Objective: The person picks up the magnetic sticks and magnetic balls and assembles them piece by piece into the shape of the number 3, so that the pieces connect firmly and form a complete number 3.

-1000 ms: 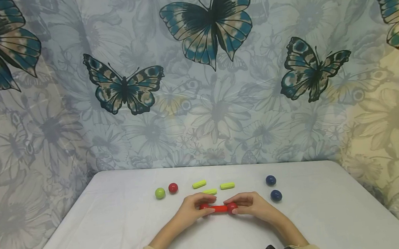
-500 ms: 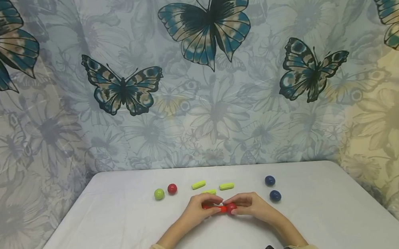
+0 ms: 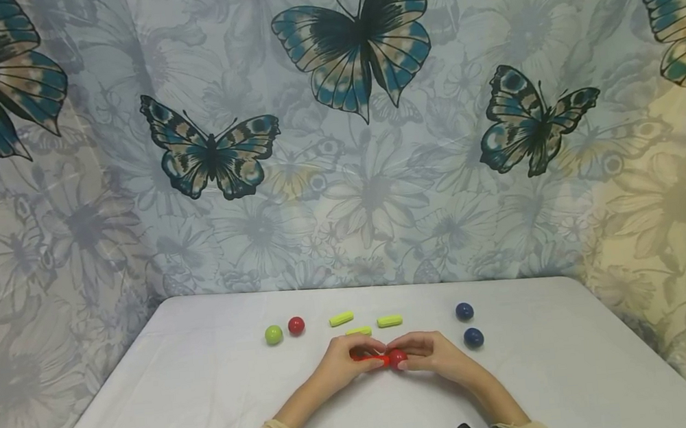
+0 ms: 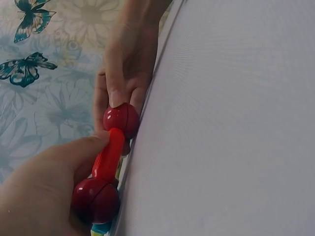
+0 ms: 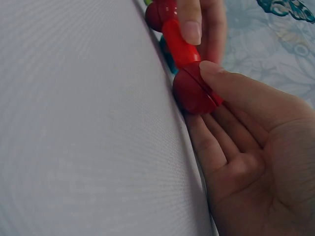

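Both hands hold a red rod [image 4: 109, 156] that has a dark red ball at each end. My left hand [image 3: 340, 366] grips the rod between thumb and fingers. Its thumb lies along the rod in the left wrist view, near the right-hand ball [image 4: 121, 120]. The other ball [image 4: 96, 200] sits against the left palm side and is mostly hidden in the head view. My right hand [image 3: 440, 355] pinches the right-hand ball, thumb on top and fingers beneath, as the right wrist view shows. The fingertips of both hands nearly meet above the rod.
Behind the hands lie short yellow-green rods [image 3: 390, 321] on the white table [image 3: 168, 396]. A green ball [image 3: 273, 334] and a loose red ball [image 3: 296, 326] are at left. Two dark blue balls [image 3: 473, 338] stand at right. A butterfly-print cloth [image 3: 373, 204] hangs behind the table.
My left hand has slid right along the red rod, toward the right-hand ball, covering more of the rod. The right hand stays almost where it was, still pinching its ball.
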{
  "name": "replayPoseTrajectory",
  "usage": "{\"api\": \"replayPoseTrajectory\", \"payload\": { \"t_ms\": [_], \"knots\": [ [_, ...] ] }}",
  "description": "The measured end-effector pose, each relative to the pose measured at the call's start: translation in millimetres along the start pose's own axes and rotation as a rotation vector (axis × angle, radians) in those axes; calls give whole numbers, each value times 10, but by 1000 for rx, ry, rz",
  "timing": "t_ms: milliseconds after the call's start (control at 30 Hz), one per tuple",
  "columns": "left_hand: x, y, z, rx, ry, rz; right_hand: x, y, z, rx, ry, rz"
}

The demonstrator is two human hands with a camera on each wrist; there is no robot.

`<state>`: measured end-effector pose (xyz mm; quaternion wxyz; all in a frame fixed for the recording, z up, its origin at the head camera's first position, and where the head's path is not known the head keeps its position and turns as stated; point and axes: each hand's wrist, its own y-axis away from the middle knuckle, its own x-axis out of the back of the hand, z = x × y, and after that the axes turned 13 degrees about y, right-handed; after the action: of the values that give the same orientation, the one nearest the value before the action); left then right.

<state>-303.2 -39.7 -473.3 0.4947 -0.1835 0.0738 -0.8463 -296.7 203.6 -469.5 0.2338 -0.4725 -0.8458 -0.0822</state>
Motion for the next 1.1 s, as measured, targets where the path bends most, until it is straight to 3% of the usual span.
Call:
{"api": "replayPoseTrajectory", "payload": {
  "t_ms": [200, 367, 700, 867, 1100],
  "knots": [
    [5, 1, -4, -14, -32, -6, -3, 1, -21, -3, -2, -1],
    [5, -2, -8, -25, -42, -5, -4, 1, -42, -37, 64, 29],
    [-4, -6, -49, -18, -45, 2, -1, -16, 0, -79, 185, 236],
    [-12, -2, -49, -25, -33, 8, -1, -27, 13, -118, 181, 351],
    [-10, 1, -42, -22, -30, 5, -2, -39, 8, -168, 144, 404]
  ]
}}
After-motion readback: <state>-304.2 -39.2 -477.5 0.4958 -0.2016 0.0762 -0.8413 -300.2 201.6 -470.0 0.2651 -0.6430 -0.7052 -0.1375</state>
